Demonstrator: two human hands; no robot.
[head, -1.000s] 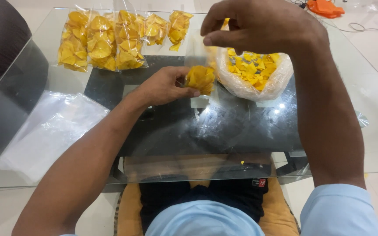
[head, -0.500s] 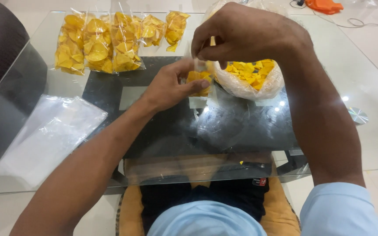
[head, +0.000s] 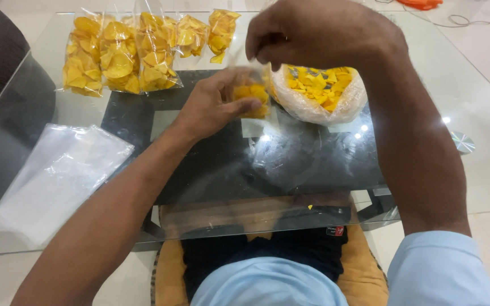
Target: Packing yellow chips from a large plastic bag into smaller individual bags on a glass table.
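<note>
We grip the small clear pouch of yellow chips (head: 249,97) from below in our left hand (head: 211,107), while our right hand (head: 319,34) pinches its top film just above. We judge it light, slippery and crush-prone; hold the film edges, not the chips.

On the glass table (head: 472,170), a row of filled chip packets (head: 137,51) lies at the far left. A stack of empty plastic bags (head: 58,175) lies nearer, at the left edge. The large open bag of chips (head: 319,93) sits far centre-right. Just left of it, the left hand (head: 211,107) grips a small chip packet (head: 250,96), with the right hand (head: 319,34) above its top.
</note>
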